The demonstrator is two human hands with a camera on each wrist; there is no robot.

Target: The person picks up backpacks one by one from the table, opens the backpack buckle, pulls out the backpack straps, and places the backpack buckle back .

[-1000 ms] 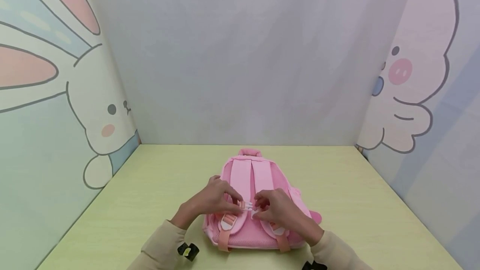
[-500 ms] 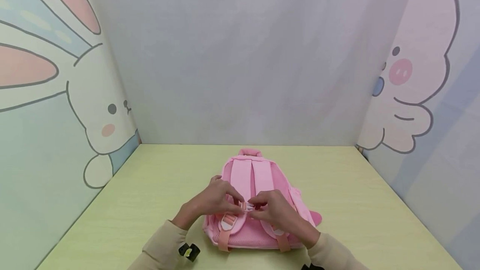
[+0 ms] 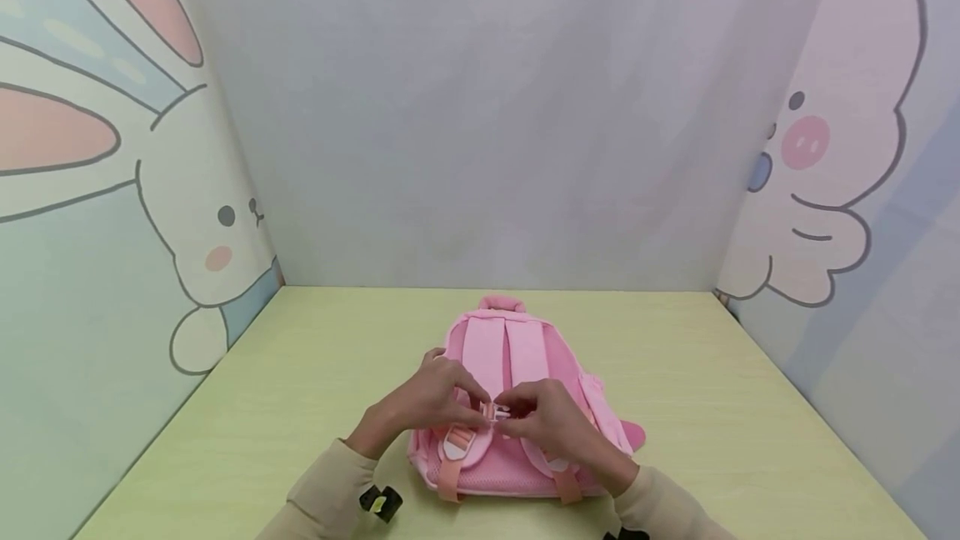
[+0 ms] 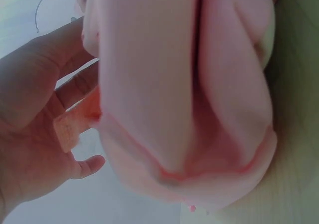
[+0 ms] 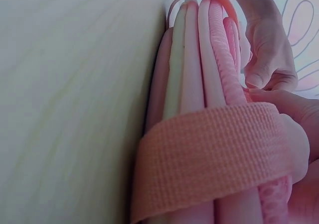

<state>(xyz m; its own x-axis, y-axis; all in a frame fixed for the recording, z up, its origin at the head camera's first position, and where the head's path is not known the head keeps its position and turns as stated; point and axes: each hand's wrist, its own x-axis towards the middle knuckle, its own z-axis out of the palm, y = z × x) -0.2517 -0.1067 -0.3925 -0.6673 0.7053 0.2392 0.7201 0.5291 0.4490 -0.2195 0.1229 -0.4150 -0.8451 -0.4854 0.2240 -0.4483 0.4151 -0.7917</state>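
A pink backpack (image 3: 483, 352) lies on the table with its shoulder straps facing up. Between the straps is a white plastic strap buckle (image 3: 501, 412), its prongs pointing right. My left hand (image 3: 438, 390) pinches the buckle's left half by its orange webbing (image 4: 67, 129), thumb and index finger curled. My right hand (image 3: 551, 419) pinches the right side of the buckle, fingertips almost meeting the left hand's. Fingers hide the right half, so whether the halves are joined I cannot tell. In the right wrist view, wide orange webbing (image 5: 214, 159) loops across the backpack's bottom edge.
The pale yellow-green table (image 3: 315, 365) extends around the backpack. White strap adjusters (image 3: 457, 442) sit low on the shoulder straps. A grey curtain (image 3: 495, 123) stands behind, with a rabbit-printed wall (image 3: 202, 257) at left and another cartoon-printed wall (image 3: 847, 148) at right.
My right hand has moved left, bringing its fingertips over the buckle prongs and close to the left hand. The left hand has stayed nearly still, and the backpack has not visibly moved.
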